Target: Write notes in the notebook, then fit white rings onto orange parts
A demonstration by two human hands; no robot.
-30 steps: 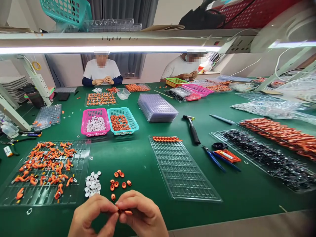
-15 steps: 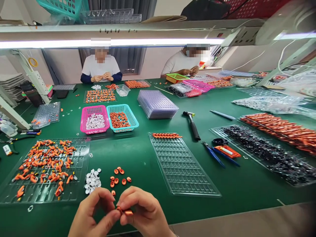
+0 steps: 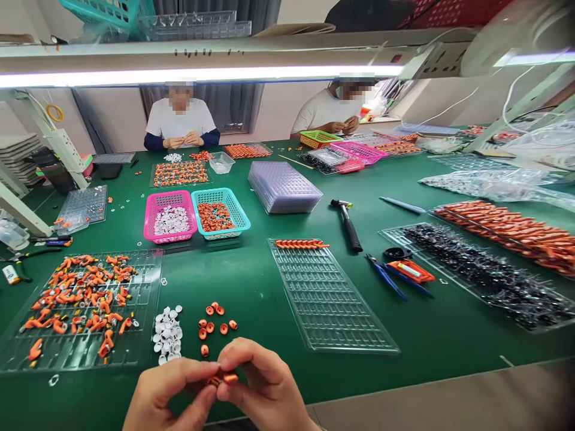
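Observation:
My left hand (image 3: 173,395) and my right hand (image 3: 263,386) meet at the table's near edge, fingertips pinched together on a small orange part (image 3: 224,378). Just beyond them lie several loose orange caps (image 3: 214,323) and a small heap of white discs (image 3: 167,335). To the left a clear tray (image 3: 135,353) carries many orange pieces (image 3: 76,299). A clear grid tray (image 3: 332,305) to the right has one row of orange parts (image 3: 302,243) at its far end.
A pink basket (image 3: 148,218) of white discs and a teal basket (image 3: 240,218) of orange parts stand mid-table. A hammer (image 3: 348,224), blue pliers (image 3: 389,278), stacked trays (image 3: 283,185) and trays of black and orange parts (image 3: 494,269) lie right. Two people sit opposite.
My left thumb and fingers have closed in on the orange part, which both hands now pinch together. The view has shifted slightly.

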